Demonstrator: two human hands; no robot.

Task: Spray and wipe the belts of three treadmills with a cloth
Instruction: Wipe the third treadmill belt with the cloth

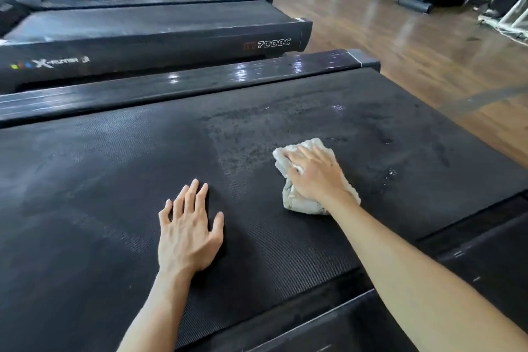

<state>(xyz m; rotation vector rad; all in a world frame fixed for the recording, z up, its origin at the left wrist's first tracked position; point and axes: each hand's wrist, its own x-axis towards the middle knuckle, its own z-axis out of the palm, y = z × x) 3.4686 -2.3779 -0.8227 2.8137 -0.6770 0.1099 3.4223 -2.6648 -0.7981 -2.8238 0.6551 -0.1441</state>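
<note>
Nearest treadmill belt (114,180), black and textured, fills the foreground. The left hand (188,226) is laid flat on it, fingers straight and spread, nothing held. The right hand (314,174) is pressed down on a bunched white cloth (303,203), fingers lying over it rather than curled round it. The cloth is set on the belt right of centre, well apart from the left hand. Wet droplets (390,173) are seen just right of the cloth. Two further treadmills (171,37) are lined up beyond, on wooden floor (400,46).
</note>
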